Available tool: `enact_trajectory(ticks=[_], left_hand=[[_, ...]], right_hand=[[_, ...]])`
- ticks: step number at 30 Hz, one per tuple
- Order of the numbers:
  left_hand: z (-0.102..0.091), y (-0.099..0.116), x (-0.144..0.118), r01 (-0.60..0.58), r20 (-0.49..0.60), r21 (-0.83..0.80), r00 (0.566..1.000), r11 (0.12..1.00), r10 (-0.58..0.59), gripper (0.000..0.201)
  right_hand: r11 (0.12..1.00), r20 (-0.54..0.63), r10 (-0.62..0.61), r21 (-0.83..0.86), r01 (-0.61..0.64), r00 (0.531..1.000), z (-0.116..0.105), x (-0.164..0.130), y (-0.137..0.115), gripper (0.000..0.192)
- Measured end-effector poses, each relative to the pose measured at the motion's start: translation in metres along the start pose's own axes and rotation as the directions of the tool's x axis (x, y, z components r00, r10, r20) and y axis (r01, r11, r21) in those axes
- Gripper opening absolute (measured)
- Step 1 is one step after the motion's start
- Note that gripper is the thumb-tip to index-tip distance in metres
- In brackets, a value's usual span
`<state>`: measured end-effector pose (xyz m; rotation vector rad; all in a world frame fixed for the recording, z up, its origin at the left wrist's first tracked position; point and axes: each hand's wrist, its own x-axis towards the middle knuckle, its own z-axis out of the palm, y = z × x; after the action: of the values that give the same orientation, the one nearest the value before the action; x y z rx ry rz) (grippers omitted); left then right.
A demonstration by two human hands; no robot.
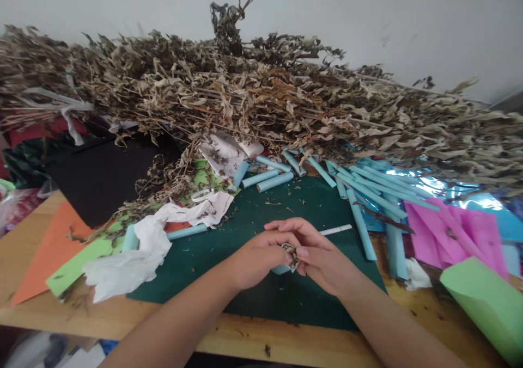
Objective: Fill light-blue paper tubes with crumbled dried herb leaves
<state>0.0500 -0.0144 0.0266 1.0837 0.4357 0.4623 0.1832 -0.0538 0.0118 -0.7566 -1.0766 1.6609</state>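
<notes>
My left hand (257, 253) and my right hand (321, 256) meet over the dark green sheet (261, 207), fingers curled around a light blue paper roll (281, 270). Crumbled dried leaves (292, 255) show in the roll's near end, between both thumbs. Most of the roll is hidden by my fingers. Just past my right hand lies a thin white stick (335, 230). Finished-looking blue paper tubes (275, 182) lie at the far edge of the sheet, and a longer blue tube (362, 226) rests to the right.
A heap of dried leafy stalks (245, 96) runs along the wall behind. Crumpled white tissue (151, 248), green paper (85, 262), orange paper (53, 248) and a black sheet (114, 172) are on the left. Pink paper (457, 234) and a light green sheet (486, 302) lie right on the wooden table (249, 335).
</notes>
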Motion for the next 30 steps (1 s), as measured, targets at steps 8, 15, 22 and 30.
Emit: enact_trajectory(ticks=[8,15,22,30], left_hand=[[-0.004,0.002,0.000,0.094,0.000,-0.031,0.996,0.995,-0.094,0.011],[-0.025,-0.001,0.001,0.106,0.206,0.024,0.973,0.994,-0.109,0.023],[-0.024,-0.010,0.003,0.070,0.186,0.062,0.979,0.996,-0.080,0.034],[-0.020,-0.002,0.003,-0.026,0.257,0.041,0.966,0.999,0.015,0.030]], right_hand=[[0.995,0.020,0.044,-0.087,-0.042,0.999,0.002,0.001,0.002,0.036],[0.990,0.022,0.047,-0.135,-0.044,0.999,0.002,-0.001,0.005,0.036],[0.981,-0.010,0.063,-0.181,-0.064,0.998,0.008,-0.003,-0.004,0.036],[0.987,-0.010,0.036,-0.159,-0.037,0.999,0.010,-0.004,-0.004,0.030]])
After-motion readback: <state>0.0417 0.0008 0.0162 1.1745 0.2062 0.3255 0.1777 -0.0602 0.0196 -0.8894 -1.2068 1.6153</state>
